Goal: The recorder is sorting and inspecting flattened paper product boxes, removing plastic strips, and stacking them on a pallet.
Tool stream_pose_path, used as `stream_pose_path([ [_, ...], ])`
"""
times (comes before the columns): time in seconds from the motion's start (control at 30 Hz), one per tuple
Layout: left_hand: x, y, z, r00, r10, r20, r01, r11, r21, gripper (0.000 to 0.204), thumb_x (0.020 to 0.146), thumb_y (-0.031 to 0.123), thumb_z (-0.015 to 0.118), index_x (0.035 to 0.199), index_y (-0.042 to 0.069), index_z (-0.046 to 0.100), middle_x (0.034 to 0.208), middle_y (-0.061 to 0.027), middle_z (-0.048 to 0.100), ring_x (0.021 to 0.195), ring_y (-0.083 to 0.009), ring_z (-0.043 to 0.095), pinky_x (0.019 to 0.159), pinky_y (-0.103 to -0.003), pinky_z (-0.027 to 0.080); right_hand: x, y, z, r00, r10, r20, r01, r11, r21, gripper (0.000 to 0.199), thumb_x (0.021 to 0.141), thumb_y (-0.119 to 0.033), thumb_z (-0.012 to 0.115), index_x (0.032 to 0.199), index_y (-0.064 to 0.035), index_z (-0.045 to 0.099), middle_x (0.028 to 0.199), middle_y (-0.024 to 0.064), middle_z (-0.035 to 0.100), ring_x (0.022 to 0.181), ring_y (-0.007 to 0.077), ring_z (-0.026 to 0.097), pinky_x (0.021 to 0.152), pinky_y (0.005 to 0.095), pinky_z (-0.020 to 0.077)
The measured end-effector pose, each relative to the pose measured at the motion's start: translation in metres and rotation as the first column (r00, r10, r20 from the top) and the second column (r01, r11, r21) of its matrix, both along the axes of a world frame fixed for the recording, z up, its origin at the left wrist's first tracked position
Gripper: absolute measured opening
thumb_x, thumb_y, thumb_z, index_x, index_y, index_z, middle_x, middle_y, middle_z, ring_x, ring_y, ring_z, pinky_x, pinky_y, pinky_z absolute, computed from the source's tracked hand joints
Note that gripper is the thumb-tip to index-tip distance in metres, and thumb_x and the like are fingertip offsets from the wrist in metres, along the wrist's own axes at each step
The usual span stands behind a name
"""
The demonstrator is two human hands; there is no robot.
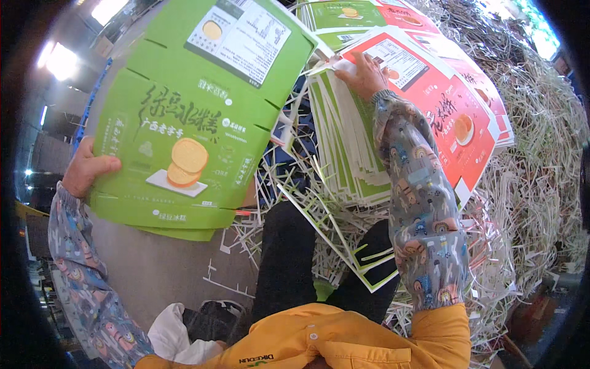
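My left hand (90, 169) is closed round the left edge of a few flat green carton blanks (129, 197), with the thumb on the printed face. These blanks are held up and tilted at the left, showing a picture of round yellow cakes. My right hand (365, 75) rests with its fingers apart on the upper left corner of a red carton blank (458, 157). That red blank lies on top of a thick stack of green-edged blanks (335, 141). Patterned sleeve covers are on both my forearms.
Thin paper offcut strips (522, 209) form a big heap at the right and also lie around my legs. More green blanks (335, 15) and red blanks lie at the far side. A long white-green scrap strip (338, 237) lies across my lap. Grey floor (166, 264) shows at the left.
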State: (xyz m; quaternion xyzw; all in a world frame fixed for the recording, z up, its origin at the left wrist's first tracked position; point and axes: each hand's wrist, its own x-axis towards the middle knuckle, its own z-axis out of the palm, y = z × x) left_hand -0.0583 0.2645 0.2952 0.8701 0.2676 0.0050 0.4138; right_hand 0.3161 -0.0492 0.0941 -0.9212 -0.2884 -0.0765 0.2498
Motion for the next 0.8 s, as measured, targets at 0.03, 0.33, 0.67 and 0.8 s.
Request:
stream_pose_path([
  [0.03,-0.002,-0.003,-0.002,0.999,0.039,0.012,-0.039,0.999,0.029,0.035,0.064,0.012,0.063,0.097,0.000,0.056,0.084,-0.0068,0.060,0.069,-0.0128,0.057,0.062,-0.026,0.047,-0.003,0.005,0.005,0.999,-0.036,0.026,0.035,0.999,0.018,0.067,0.069,-0.048,0.058,0.124,-0.0153,0.037,0.130,0.0075,0.036,0.120,0.0285,0.031,0.094,0.0599,0.0153],
  [0.33,-0.005,-0.046,0.009,0.998,-0.056,0.035,0.059,0.994,-0.095,0.042,0.058,0.010,0.067,0.097,-0.002,0.056,0.086,-0.0072,0.062,0.076,-0.0141,0.058,0.069,-0.026,0.046,0.030,0.053,0.011,0.962,0.172,0.210,-0.201,0.971,0.126,0.094,0.058,-0.028,0.073,0.134,-0.0164,0.019,0.134,0.0136,0.028,0.124,0.0347,0.023,0.098,0.0527,0.0197],
  [0.67,-0.023,-0.062,0.003,0.994,-0.033,0.106,0.055,0.976,-0.210,0.046,0.056,0.006,0.064,0.100,-0.002,0.055,0.090,-0.0087,0.062,0.080,-0.0159,0.059,0.073,-0.028,0.046,0.076,0.070,-0.008,0.900,0.392,0.191,-0.427,0.883,0.196,0.061,0.066,-0.024,0.066,0.120,-0.0209,0.038,0.108,0.0174,0.048,0.104,0.0379,0.044,0.085,0.0509,0.0365],
  [0.8,-0.043,-0.056,-0.028,0.979,0.128,0.159,-0.072,0.946,-0.317,0.051,0.055,0.005,0.063,0.104,-0.003,0.053,0.091,-0.0102,0.061,0.079,-0.0184,0.059,0.069,-0.029,0.048,0.053,0.056,0.009,0.916,0.276,0.292,-0.318,0.942,0.105,0.050,0.069,-0.018,0.061,0.116,-0.0161,0.043,0.110,0.0188,0.046,0.100,0.0364,0.046,0.083,0.0450,0.0403],
])
